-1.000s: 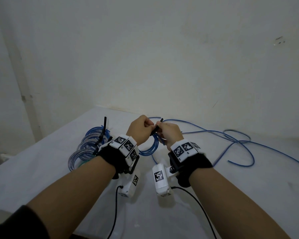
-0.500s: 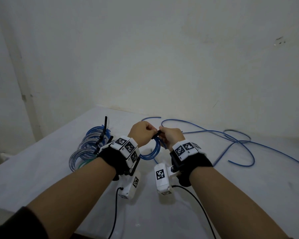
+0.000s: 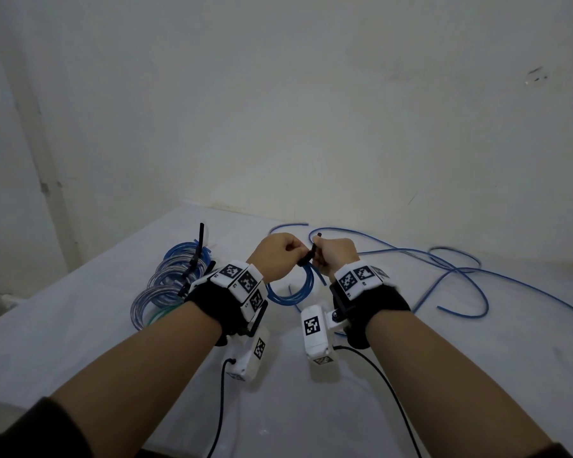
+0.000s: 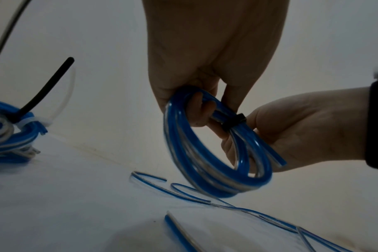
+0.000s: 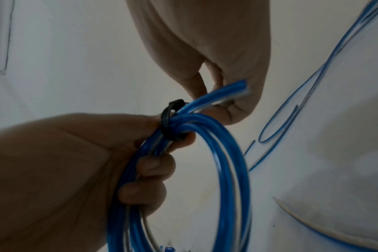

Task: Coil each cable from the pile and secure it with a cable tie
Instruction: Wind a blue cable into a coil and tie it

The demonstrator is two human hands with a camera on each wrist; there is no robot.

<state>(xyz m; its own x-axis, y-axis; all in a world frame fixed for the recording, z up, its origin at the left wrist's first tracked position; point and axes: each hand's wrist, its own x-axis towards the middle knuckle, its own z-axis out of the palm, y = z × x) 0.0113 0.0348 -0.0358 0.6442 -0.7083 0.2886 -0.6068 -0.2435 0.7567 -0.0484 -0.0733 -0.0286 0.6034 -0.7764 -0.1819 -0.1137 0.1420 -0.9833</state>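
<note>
Currently we've got the blue coil (image 3: 290, 289) held up off the worktop (image 3: 80, 325), between both hands near the middle of the scene. Left hand (image 3: 277, 256) has its fingers curled through and around the loops just beside the black cable tie (image 5: 169, 121); right hand (image 3: 336, 256) is pinching the tie's tail, which sticks up above its knuckles. Tie is already wrapped round the bundle and looks snug, but we can't tell whether it's fully cinched. Risks, as we judge them: a cut cable end (image 5: 242, 87) pokes out past the tie on the right-hand side, so a short pull could leave it loose and let the outer turn spring open. A left fingertip sits right against the band, so cinching could trap skin. Finished coils (image 3: 172, 279) lie far left; loose cables (image 3: 444, 272) still sprawl far right and could snag.
</note>
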